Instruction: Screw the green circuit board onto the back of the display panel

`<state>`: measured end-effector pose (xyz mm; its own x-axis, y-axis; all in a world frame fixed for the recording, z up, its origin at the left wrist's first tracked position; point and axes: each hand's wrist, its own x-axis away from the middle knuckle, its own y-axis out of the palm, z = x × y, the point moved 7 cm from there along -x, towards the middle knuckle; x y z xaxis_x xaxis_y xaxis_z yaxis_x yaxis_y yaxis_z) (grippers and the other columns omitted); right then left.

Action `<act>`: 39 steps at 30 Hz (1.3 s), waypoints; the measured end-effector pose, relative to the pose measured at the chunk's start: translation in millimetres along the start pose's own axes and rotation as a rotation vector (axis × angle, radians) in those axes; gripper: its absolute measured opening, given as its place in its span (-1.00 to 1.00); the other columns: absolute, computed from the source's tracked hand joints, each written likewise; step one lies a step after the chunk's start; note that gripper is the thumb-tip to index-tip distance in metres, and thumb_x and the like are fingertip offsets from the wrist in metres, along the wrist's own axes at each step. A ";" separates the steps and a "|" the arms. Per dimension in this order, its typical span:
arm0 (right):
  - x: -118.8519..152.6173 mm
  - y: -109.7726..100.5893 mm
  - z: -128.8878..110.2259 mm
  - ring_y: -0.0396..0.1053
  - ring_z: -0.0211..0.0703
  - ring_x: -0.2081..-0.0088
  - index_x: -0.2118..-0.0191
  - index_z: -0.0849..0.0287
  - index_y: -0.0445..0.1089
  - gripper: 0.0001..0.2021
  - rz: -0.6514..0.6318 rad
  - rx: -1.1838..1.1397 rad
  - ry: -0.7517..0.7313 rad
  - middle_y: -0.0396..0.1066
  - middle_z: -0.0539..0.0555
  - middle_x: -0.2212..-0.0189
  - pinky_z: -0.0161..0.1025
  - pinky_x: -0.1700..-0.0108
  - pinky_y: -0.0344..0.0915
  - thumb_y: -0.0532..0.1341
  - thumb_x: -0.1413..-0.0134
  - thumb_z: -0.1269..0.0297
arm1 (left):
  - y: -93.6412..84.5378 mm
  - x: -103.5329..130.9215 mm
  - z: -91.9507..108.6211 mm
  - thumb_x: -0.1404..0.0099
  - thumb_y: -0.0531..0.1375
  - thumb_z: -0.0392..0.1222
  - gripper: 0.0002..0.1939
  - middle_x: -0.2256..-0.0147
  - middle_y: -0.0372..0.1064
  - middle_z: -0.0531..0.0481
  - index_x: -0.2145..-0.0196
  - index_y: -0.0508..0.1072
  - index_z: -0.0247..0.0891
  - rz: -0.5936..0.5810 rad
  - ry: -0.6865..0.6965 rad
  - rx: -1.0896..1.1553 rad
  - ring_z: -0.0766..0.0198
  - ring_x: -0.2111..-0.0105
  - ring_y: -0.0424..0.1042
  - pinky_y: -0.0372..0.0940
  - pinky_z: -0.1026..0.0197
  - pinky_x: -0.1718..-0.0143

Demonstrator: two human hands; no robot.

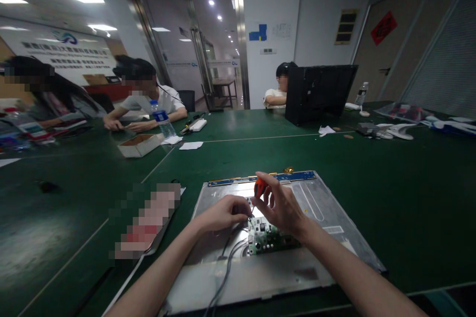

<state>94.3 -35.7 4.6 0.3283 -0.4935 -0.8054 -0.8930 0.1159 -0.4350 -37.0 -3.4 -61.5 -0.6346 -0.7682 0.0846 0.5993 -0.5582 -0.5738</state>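
Note:
A flat metal display panel lies on the green table in front of me, with a green circuit board on its middle. My right hand is closed around the orange and black handle of a screwdriver, which stands nearly upright. Its thin shaft points down at the board's upper left corner. Close beside that tip, my left hand has its thumb and fingers pinched together; whatever they hold is too small to make out. Grey cables run from the board's left side toward the panel's near edge.
Left of the panel lies a phone-like slab, blurred out, with a white cable. Farther off are an open cardboard box, a water bottle and a black monitor. Several people sit around the table.

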 end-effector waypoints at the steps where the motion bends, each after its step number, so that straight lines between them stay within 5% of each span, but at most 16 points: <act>1: 0.3 0.3 -0.1 0.26 -0.32 0.55 -0.22 0.05 -0.07 -0.45 -0.002 -0.001 -0.002 0.35 -0.01 0.36 -0.37 0.56 0.23 0.13 -0.16 0.37 | 0.2 0.0 -0.5 -0.12 0.19 -0.27 -0.88 0.43 0.39 0.02 0.33 0.46 -0.31 -0.004 0.001 -0.001 0.23 0.40 0.35 0.23 0.23 0.34; 11: 1.2 0.8 0.0 0.31 -0.28 0.53 -0.30 0.11 -0.17 -0.32 -0.014 0.000 0.023 0.38 0.03 0.36 -0.35 0.57 0.25 0.11 -0.10 0.45 | -0.2 -0.6 -3.1 -0.10 0.19 -0.29 -0.95 0.51 0.30 0.09 0.41 0.43 -0.29 -0.015 -0.015 -0.004 0.27 0.46 0.29 0.18 0.27 0.40; 39: 1.5 1.2 0.9 0.29 -0.32 0.55 -0.25 0.01 -0.12 -0.40 0.005 0.026 -0.009 0.38 0.02 0.30 -0.36 0.59 0.22 0.14 -0.15 0.37 | 0.2 -1.6 -3.3 -0.11 0.20 -0.26 -0.93 0.49 0.33 0.08 0.39 0.43 -0.29 0.002 -0.024 0.038 0.27 0.45 0.30 0.20 0.25 0.37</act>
<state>94.1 -35.5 2.5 0.3266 -0.4848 -0.8114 -0.8863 0.1410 -0.4410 -37.5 -1.3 -64.5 -0.6215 -0.7765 0.1033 0.6191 -0.5677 -0.5426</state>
